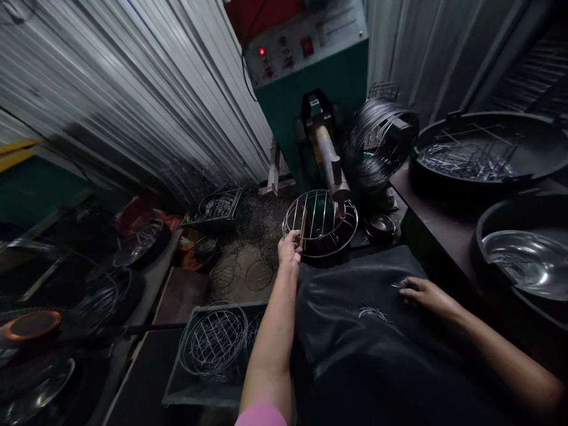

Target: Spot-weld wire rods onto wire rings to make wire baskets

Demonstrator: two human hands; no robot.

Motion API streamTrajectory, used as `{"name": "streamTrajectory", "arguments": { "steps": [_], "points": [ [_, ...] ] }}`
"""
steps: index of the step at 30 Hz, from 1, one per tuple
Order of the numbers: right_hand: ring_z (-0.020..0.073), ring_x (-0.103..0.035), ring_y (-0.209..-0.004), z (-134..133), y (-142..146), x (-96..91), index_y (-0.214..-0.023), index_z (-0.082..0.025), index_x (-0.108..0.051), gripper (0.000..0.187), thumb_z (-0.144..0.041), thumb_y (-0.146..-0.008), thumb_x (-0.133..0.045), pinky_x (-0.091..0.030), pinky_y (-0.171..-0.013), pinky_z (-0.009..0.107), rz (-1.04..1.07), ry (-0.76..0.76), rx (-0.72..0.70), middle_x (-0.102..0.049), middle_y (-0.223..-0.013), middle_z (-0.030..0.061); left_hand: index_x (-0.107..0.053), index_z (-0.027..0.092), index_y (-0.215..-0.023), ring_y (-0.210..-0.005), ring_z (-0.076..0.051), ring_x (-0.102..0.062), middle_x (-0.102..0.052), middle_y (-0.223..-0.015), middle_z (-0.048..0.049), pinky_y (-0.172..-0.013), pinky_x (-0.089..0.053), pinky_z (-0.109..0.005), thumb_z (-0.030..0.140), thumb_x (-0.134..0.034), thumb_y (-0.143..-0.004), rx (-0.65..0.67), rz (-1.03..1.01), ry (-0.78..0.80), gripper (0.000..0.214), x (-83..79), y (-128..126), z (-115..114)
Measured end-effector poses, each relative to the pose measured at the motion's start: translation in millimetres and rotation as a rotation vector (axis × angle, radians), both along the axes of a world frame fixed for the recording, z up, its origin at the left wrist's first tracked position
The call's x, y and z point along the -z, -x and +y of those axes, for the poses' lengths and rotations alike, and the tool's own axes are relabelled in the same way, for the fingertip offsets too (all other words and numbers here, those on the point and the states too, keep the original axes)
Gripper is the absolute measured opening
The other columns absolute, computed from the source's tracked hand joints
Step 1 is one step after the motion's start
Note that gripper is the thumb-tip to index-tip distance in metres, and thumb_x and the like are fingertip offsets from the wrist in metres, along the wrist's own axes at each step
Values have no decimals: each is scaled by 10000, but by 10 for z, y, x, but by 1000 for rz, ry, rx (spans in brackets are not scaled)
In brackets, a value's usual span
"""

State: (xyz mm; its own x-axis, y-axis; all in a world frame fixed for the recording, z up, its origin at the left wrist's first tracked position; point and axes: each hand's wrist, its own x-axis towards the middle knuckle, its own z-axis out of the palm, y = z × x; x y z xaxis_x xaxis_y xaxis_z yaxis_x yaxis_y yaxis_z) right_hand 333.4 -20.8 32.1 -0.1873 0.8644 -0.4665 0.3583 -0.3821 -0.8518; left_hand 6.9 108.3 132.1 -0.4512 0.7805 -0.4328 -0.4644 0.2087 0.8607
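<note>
My left hand (290, 248) is closed on the near left rim of a round wire rack (312, 222), whose parallel bars run across a hoop. The rack's right side reaches beneath the tip of a spot welder's arm (331, 160); whether they touch I cannot tell. Over the dark apron (346, 296) on my lap, my right hand (412, 291) pinches a short thin wire piece (394, 286). A small pile of short bent wire pieces (373, 312) lies on the apron, left of that hand.
The green machine (310, 89) with a lit red lamp stands ahead. A wire coil (377, 142) is right of its arm. Large dark pans (488, 177) with metal pieces occupy the right bench. A green crate (177, 378) of round wire racks sits at lower left.
</note>
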Motion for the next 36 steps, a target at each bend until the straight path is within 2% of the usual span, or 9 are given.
{"name": "streamTrajectory", "arguments": {
  "steps": [2, 5, 15, 22, 28, 32, 36],
  "points": [
    [143, -543, -538, -12, 7, -20, -779, -194, -553, 322, -459, -606, -616, -427, -511, 243, 53, 69, 39, -584, -591, 0, -422, 170, -618, -373, -6, -253, -337, -496, 107, -337, -123, -151, 178, -691, -464, 0, -11, -7, 310, -15, -3, -9],
    [139, -543, -543, -28, 29, -27, -793, -192, -555, 308, -421, -598, -618, -434, -514, 241, 68, 87, 83, -571, -584, -4, -419, 170, -622, -372, -4, -236, -335, -498, 107, -335, -112, -152, 159, -682, -463, -15, -16, -16, 307, -38, -18, -7],
    [119, -491, -439, -44, 23, 129, -817, -196, -507, 160, -287, -685, -507, -357, -404, 206, -95, -78, 140, -502, -487, -49, -384, 177, -626, -373, 1, -224, -318, -518, 112, -346, -101, -158, 163, -689, -460, 14, -9, -36, 347, -53, -17, 19],
    [136, -543, -455, -29, 41, 114, -785, -201, -474, 154, -296, -681, -537, -404, -399, 216, -34, -31, 165, -560, -531, -26, -401, 173, -623, -377, -1, -231, -339, -529, 103, -343, -107, -164, 167, -680, -465, -7, 12, -5, 321, -74, -52, 23],
    [144, -553, -478, -62, 47, 76, -739, -201, -470, 283, -414, -649, -633, -421, -414, 224, 25, -28, 196, -566, -533, -13, -398, 178, -620, -377, -3, -225, -330, -516, 106, -339, -108, -160, 175, -680, -447, 13, 17, -14, 331, -61, -38, 37],
    [144, -563, -519, 26, 127, -142, -788, -188, -494, 389, -519, -663, -657, -451, -461, 236, 167, -85, 245, -605, -615, 20, -406, 179, -623, -375, -6, -224, -319, -493, 112, -335, -111, -151, 193, -678, -430, 34, 24, -17, 334, -34, -42, 52],
    [173, -627, -696, 368, 449, -588, -926, -198, -509, 429, -562, -733, -629, -516, -620, 284, 393, -346, 345, -639, -844, 54, -420, 177, -632, -372, -7, -225, -330, -481, 112, -336, -115, -149, 211, -677, -420, 53, 30, -34, 335, -11, -98, 76]
  ]
}}
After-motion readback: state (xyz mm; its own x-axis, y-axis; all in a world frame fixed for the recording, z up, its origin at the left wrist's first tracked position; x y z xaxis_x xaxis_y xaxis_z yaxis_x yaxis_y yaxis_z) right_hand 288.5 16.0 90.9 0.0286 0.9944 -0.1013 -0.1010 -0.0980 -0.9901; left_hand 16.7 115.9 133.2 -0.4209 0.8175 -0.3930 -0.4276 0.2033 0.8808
